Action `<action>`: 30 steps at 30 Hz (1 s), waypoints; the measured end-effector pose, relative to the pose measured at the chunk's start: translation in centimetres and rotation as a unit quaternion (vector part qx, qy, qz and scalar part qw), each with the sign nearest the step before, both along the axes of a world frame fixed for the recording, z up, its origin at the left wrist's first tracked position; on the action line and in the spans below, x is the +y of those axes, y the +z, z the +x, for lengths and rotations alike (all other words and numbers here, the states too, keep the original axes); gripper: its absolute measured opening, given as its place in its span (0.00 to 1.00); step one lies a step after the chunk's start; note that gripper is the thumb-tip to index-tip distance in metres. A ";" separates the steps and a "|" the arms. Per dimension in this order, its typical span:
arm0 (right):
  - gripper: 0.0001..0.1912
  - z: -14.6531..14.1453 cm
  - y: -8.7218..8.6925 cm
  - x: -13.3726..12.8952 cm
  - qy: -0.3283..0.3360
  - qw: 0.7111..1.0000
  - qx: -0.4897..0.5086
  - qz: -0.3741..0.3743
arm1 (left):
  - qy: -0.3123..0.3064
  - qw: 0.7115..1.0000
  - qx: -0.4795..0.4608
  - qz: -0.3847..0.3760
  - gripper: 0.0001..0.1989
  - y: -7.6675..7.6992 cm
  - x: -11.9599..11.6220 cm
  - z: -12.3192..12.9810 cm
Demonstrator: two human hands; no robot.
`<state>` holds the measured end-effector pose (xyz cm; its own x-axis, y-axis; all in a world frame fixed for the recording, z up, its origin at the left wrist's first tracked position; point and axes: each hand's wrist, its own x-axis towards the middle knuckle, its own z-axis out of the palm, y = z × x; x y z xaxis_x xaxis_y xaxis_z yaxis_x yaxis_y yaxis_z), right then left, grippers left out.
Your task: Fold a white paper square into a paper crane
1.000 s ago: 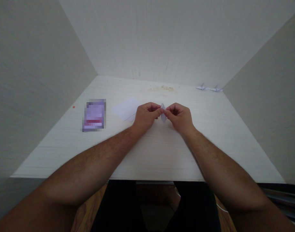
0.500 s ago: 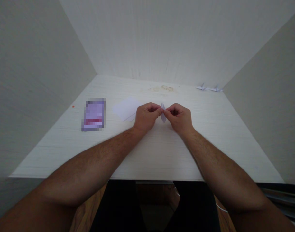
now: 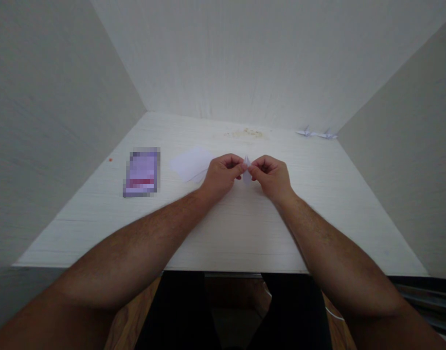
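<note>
A small folded white paper (image 3: 246, 178) is held upright between my two hands, over the middle of the table. My left hand (image 3: 224, 174) pinches its left side between thumb and fingers. From the right, my right hand (image 3: 270, 176) pinches the same paper, the fingertips of both hands almost touching. Parts of the folds are hidden behind the fingertips. Beside my left hand, flat white paper sheets (image 3: 189, 163) lie on the table.
Folded white paper figures (image 3: 317, 133) rest at the back right by the wall. A blurred purple item (image 3: 142, 170) lies on the white table (image 3: 237, 233) at left. A small orange speck (image 3: 111, 160) is near the left edge, and walls enclose three sides.
The folded paper has turned slightly between the fingers, and its lower part looks fainter. My left hand has shifted a little up and to the right. Both hands still pinch the paper.
</note>
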<state>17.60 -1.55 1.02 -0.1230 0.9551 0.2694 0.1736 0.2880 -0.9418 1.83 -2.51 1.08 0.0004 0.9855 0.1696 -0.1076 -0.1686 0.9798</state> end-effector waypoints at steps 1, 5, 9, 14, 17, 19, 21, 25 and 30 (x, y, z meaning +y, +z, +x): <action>0.09 0.0 0.0 0.0 0.003 1.000 0.004 -0.004 | -0.003 1.000 -0.004 0.002 0.08 -0.1 0.0 0.0; 0.08 0.0 -0.1 0.2 0.021 1.000 0.016 -0.012 | -0.013 1.000 -0.025 0.007 0.08 -0.3 0.1 0.0; 0.09 0.0 -0.2 0.2 0.010 1.000 0.001 -0.005 | 0.010 1.000 0.003 0.001 0.08 -0.4 0.0 0.1; 0.11 0.0 -0.3 0.0 0.006 1.000 -0.022 0.004 | 0.034 0.999 0.012 -0.001 0.10 -0.2 -0.1 0.2; 0.10 0.0 -0.4 0.0 0.013 1.000 -0.012 0.004 | 0.022 1.000 -0.019 0.002 0.10 -0.3 0.1 0.3; 0.10 0.0 -0.3 0.1 0.017 1.000 -0.004 -0.001 | 0.014 0.999 -0.040 0.001 0.10 -0.5 0.2 0.3; 0.09 0.0 -0.3 0.2 0.023 1.000 0.004 -0.008 | 0.007 0.998 -0.055 -0.002 0.10 -0.7 0.3 0.3; 0.10 0.1 -0.3 0.3 0.034 0.999 0.016 -0.011 | 0.006 0.998 -0.054 -0.007 0.09 -0.7 0.4 0.2; 0.10 0.2 -0.6 0.4 0.029 1.000 0.001 -0.011 | 0.025 0.998 -0.055 -0.020 0.09 -0.6 0.3 0.2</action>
